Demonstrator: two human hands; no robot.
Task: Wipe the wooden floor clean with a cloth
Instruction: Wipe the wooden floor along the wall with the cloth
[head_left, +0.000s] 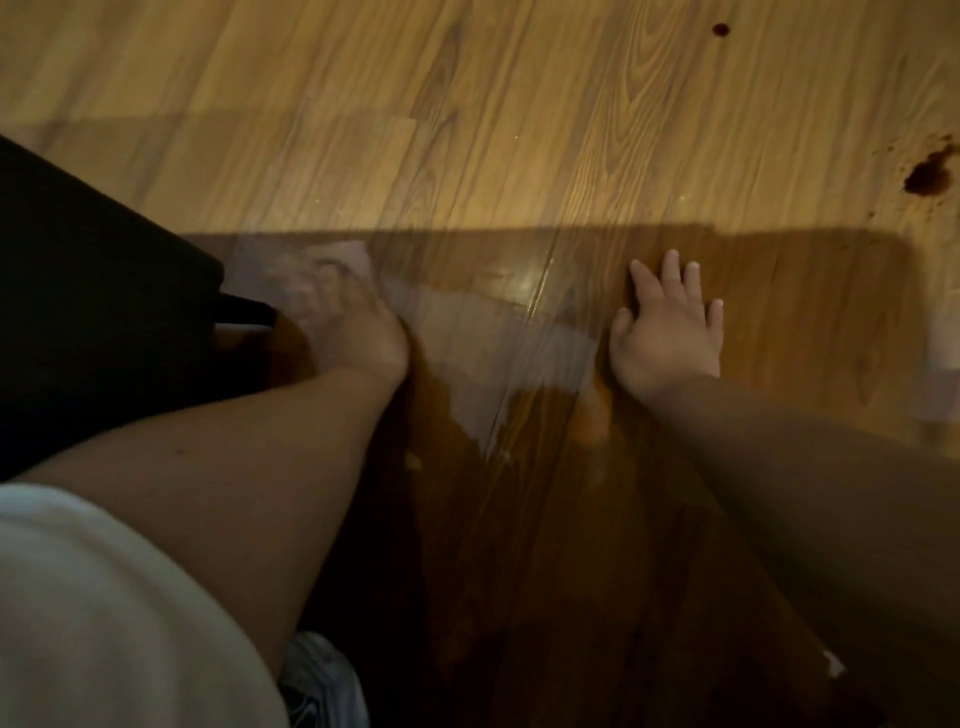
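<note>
The wooden floor (519, 130) fills the view, lit at the far side and shadowed near me. My left hand (348, 322) is motion-blurred and pressed on a pale cloth (337, 257) that lies on the floor next to a black object. A whitish streak (493, 343) runs across the boards to the right of that hand. My right hand (670, 322) rests flat on the floor with its fingers spread and holds nothing. Dark reddish-brown stains (927, 174) mark the floor at the far right, and a small dark spot (720, 29) lies near the top.
A black object (93, 291) with a strap stands at the left, touching the cloth's area. My pale sleeve (104, 613) fills the lower left corner. A pale blurred shape (943, 364) shows at the right edge.
</note>
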